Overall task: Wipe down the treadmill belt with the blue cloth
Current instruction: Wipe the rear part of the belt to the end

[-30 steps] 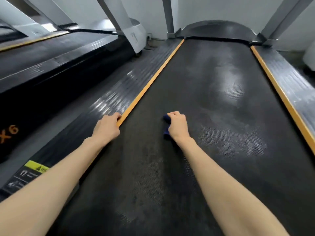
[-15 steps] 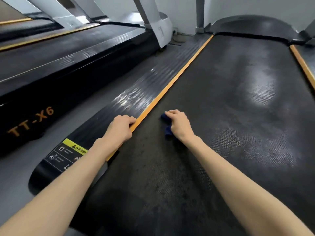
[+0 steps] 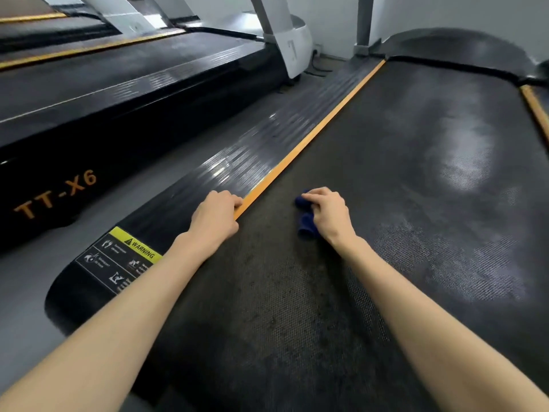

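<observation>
The black textured treadmill belt (image 3: 401,188) fills the middle and right of the head view, with pale smeared patches further up. A small bunched blue cloth (image 3: 306,226) lies on the belt near its left edge. My right hand (image 3: 329,215) grips the cloth from above, fingers curled over it. My left hand (image 3: 215,215) rests on the ribbed left side rail (image 3: 237,168), its curled fingertips touching the orange edge strip (image 3: 300,148). Most of the cloth is hidden under my right hand.
A second treadmill (image 3: 104,93) marked TT-X6 stands to the left across a grey floor gap (image 3: 23,275). A yellow warning sticker (image 3: 130,248) sits on the rail's near end. White uprights (image 3: 282,34) and a motor cover (image 3: 451,49) stand at the far end. Another orange strip (image 3: 534,108) borders the belt's right side.
The view has swung left, bringing the neighbouring treadmill and warning sticker into sight. My right hand with the cloth stays near the belt's left edge; my left hand stays on the rail.
</observation>
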`<state>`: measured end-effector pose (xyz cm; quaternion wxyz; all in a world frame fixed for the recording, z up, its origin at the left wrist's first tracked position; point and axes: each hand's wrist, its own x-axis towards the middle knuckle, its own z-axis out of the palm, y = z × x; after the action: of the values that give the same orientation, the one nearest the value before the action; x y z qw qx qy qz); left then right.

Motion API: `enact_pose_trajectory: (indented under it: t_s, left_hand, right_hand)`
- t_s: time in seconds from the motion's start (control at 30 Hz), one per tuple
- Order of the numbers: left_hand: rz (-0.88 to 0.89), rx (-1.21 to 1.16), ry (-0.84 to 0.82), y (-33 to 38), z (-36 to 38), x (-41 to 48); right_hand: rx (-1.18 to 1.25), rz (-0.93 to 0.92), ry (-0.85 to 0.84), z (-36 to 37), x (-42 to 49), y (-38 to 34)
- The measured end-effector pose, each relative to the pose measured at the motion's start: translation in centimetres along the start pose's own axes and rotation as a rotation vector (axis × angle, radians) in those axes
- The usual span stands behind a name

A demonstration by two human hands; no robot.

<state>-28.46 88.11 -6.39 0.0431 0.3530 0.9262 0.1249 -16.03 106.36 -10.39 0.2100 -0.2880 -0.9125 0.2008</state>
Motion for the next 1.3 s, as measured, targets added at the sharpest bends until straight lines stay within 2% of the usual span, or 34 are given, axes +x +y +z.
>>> enact_pose_trajectory:
  t_s: [0.13,0.2,0.23,0.27,0.37,0.4,0.43,0.53,0.6,0.67,0.77,0.8,0.83,0.87,0.97,1.03,1.1,1.2,1.23,1.27,1.3]
  left_hand:
    - [-0.054,-0.02,0.015,0.0,0.3,0.0]
    - [-0.049,-0.031,0.008,0.2,0.2,0.0]
    - [-0.046,-0.032,0.005,0.4,0.0,-0.2]
    - [-0.042,-0.032,0.007,0.5,-0.1,-0.2]
    - [-0.05,-0.087,0.01,0.3,0.1,-0.8]
    - [-0.055,-0.113,0.022,0.3,0.3,-1.0]
    - [-0.051,-0.133,0.038,0.3,0.4,-1.2]
    - [-0.02,-0.119,0.077,0.3,0.6,-1.2]
    - [-0.022,-0.108,0.082,0.3,0.6,-1.2]
    - [-0.049,-0.162,0.064,0.1,0.6,-0.8]
    - [-0.084,-0.267,0.014,-1.0,0.9,-0.3]
    - [-0.087,-0.282,0.001,-1.2,1.0,0.0]
    - [-0.088,-0.288,-0.003,-1.2,1.0,0.2]
    - [-0.091,-0.286,-0.006,-1.2,1.0,0.3]
    - [-0.102,-0.28,-0.003,-1.1,1.0,0.3]
    - [-0.096,-0.295,-0.013,-1.2,0.7,0.2]
    - [-0.069,-0.319,-0.029,-1.5,0.6,-0.1]
    - [0.016,-0.347,-0.04,-2.1,0.4,-0.5]
    - [0.039,-0.349,-0.041,-2.2,0.4,-0.5]
    - [0.055,-0.346,-0.045,-2.3,0.3,-0.5]
    - [0.062,-0.344,-0.052,-2.3,0.3,-0.6]
  right_hand:
    - [0.091,-0.385,-0.174,0.1,-8.0,-2.9]
    - [0.035,-0.495,-0.251,-0.8,-6.5,-1.9]
    - [0.013,-0.472,-0.23,-0.9,-4.8,-1.0]
    - [0.009,-0.366,-0.17,-0.8,-2.8,-0.2]
    - [0.029,0.055,0.034,-0.2,0.9,0.2]
    - [0.035,0.077,0.039,0.0,0.4,-1.4]
    - [0.069,-0.002,-0.011,0.2,-0.9,-3.2]
    - [0.174,-0.516,-0.255,1.4,-8.1,-7.8]
    - [0.122,-0.647,-0.349,1.5,-9.2,-7.6]
    - [0.031,-0.562,-0.247,1.1,-5.2,-4.9]
    - [-0.003,-0.069,-0.039,-0.2,0.7,-0.8]
    - [0.014,0.02,0.017,-0.3,1.1,-0.6]
    - [0.021,0.025,0.016,-0.3,0.5,-1.5]
    - [0.024,-0.061,-0.038,0.1,-1.0,-2.6]
    - [0.074,-0.444,-0.238,0.4,-7.4,-4.3]
    - [0.034,-0.493,-0.248,-0.9,-8.1,-2.4]
    - [-0.051,-0.31,-0.083,-2.5,-5.6,1.5]
    - [-0.002,0.24,0.146,-4.9,-2.6,5.9]
    - [0.005,0.303,0.172,-5.0,-2.7,5.5]
    - [0.008,0.276,0.125,-4.5,-3.3,4.2]
    - [0.006,0.142,0.038,-3.7,-4.5,2.6]
